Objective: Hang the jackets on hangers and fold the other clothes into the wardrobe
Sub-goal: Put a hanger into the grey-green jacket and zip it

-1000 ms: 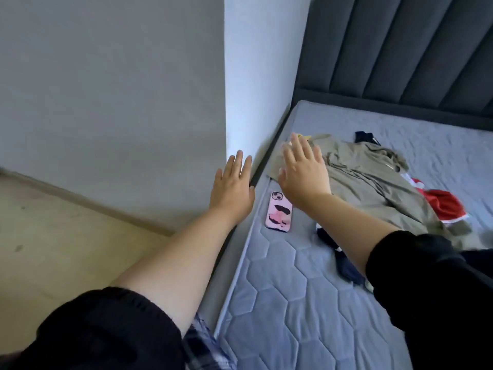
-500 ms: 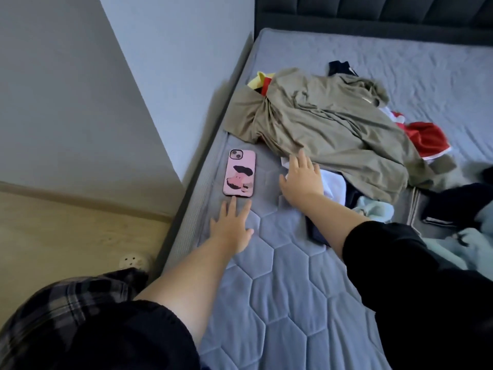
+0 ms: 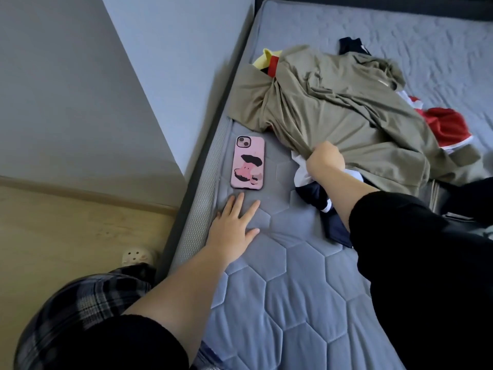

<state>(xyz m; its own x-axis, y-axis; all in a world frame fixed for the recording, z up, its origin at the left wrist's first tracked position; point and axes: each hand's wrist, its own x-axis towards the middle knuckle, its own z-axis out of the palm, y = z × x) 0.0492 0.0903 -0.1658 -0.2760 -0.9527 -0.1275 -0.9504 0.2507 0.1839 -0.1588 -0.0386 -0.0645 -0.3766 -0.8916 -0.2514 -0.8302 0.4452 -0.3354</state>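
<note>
A pile of clothes lies on the grey quilted mattress (image 3: 293,303). On top is a large olive-green garment (image 3: 333,108), spread out and crumpled. My right hand (image 3: 324,162) grips its near hem with curled fingers. Under that hem show a white piece (image 3: 301,173) and a navy garment (image 3: 334,225). A red garment (image 3: 445,126) and a yellow piece (image 3: 266,58) stick out from under the olive one. My left hand (image 3: 234,228) rests flat on the mattress with fingers spread, just below a pink phone.
The pink phone (image 3: 248,162) lies face down near the mattress's left edge. A grey wall (image 3: 173,62) runs along the bed's left side. Wooden floor (image 3: 66,222) and a pale slipper (image 3: 136,256) are at lower left. Dark clothing (image 3: 472,198) lies at the right.
My right hand went from lying flat by the pile to gripping the olive garment's hem. My left hand came down from the wall side onto the mattress below the phone.
</note>
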